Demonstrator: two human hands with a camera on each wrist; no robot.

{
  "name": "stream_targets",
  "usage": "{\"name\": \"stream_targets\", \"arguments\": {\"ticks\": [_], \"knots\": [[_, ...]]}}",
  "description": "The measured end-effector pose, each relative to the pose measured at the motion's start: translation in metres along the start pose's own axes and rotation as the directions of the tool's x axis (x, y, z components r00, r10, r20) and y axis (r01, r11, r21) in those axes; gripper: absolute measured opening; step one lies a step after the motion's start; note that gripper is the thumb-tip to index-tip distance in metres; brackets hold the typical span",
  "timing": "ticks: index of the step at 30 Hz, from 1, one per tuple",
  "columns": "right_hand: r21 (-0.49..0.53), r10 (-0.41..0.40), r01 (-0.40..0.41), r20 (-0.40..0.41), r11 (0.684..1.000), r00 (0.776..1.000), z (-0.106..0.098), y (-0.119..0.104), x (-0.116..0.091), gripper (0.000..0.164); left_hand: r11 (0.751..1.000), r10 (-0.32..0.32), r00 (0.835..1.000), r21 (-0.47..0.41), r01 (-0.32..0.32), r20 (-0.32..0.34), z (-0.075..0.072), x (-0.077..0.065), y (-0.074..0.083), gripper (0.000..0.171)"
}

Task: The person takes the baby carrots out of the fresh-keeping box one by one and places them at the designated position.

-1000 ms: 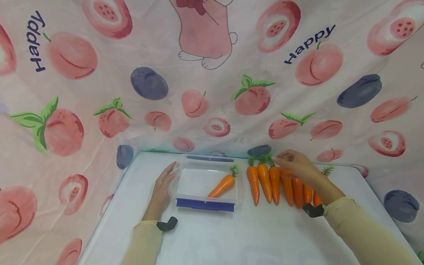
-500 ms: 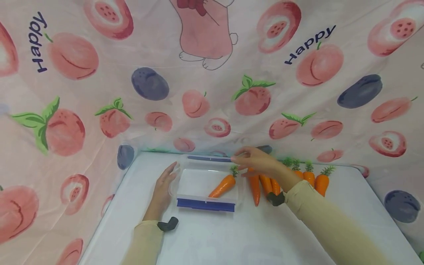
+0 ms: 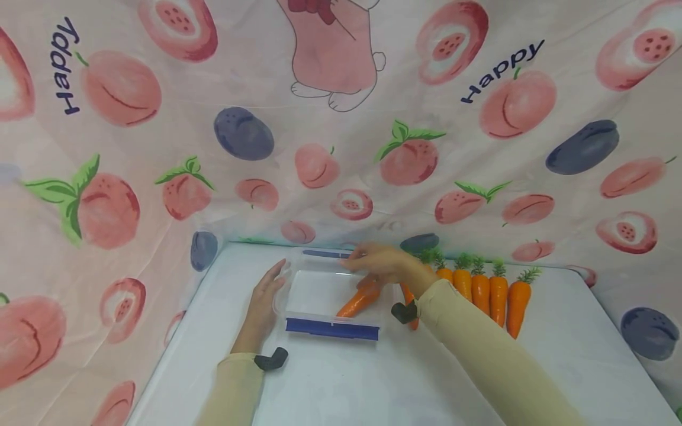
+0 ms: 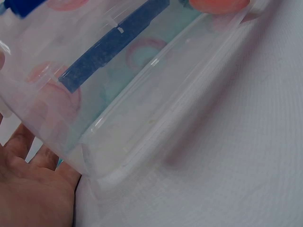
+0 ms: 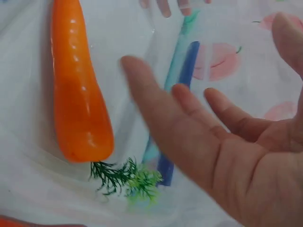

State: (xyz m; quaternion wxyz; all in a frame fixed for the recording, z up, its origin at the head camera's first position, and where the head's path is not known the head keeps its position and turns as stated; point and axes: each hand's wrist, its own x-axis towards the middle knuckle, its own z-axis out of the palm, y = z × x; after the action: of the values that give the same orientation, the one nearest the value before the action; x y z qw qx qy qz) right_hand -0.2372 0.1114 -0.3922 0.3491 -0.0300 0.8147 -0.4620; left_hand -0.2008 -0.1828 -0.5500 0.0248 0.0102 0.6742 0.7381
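Note:
A clear plastic box with blue clip flaps stands open on the table. One orange carrot with a green tuft lies slantwise in its right part. My left hand rests along the box's left side, fingers extended; in the left wrist view that hand lies by the clear wall. Over the box's right side hovers my right hand, hiding the carrot's top in the head view. In the right wrist view this hand has spread fingers and holds nothing, beside the carrot.
Several more carrots lie in a row to the right of the box, tufts toward the back; my right forearm partly covers the nearer ones. A fruit-print cloth rises behind the white table.
My right hand has moved left from above the row of carrots to over the right part of the box. The left hand, the box and the carrot inside have stayed put.

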Motion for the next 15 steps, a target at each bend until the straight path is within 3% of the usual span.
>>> {"name": "stream_targets", "arguments": {"ticks": [5, 9, 15], "knots": [[-0.082, 0.116, -0.114, 0.016, 0.990, 0.993, 0.008, -0.002, 0.008, 0.066, 1.000, -0.003, 1.000, -0.003, 0.003, -0.004, 0.000, 0.001, -0.001, 0.051], [-0.061, 0.197, -0.194, 0.040, 0.979, 0.980, 0.015, 0.000, 0.016, 0.077, 1.000, -0.011, 1.000, -0.007, 0.011, -0.009, 0.000, 0.002, -0.001, 0.049], [-0.015, 0.252, -0.251, 0.003, 0.968, 0.968, 0.021, 0.004, 0.027, 0.091, 1.000, -0.013, 1.000, 0.000, 0.013, -0.009, 0.000, 0.002, -0.001, 0.049]]}}
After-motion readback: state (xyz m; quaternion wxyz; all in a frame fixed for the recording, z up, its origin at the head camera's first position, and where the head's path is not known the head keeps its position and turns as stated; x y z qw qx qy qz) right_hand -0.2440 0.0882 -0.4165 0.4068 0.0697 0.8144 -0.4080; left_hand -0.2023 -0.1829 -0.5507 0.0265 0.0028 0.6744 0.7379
